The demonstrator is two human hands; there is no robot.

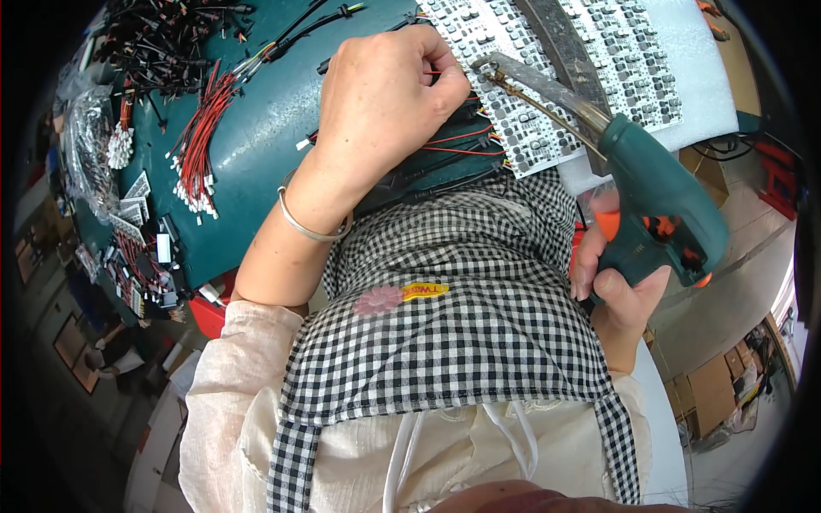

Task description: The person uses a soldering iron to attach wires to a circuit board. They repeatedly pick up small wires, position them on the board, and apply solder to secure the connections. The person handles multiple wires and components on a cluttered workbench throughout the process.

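My left hand is closed in a pinch at the left edge of a white circuit board panel covered with small parts. A bit of thin red wire shows between its thumb and forefinger. My right hand grips the handle of a green soldering gun with an orange trigger. The gun's metal tip reaches over the panel, just right of my left fingertips. Whether it touches the panel is unclear. A dark metal bar lies across the panel. Red and black wires run from the panel's left edge under my left hand.
On the green tabletop lie a bundle of red wires with white connectors and a heap of black cables. A clear plastic bag is at the far left. White foam sits under the panel. Cardboard boxes stand lower right.
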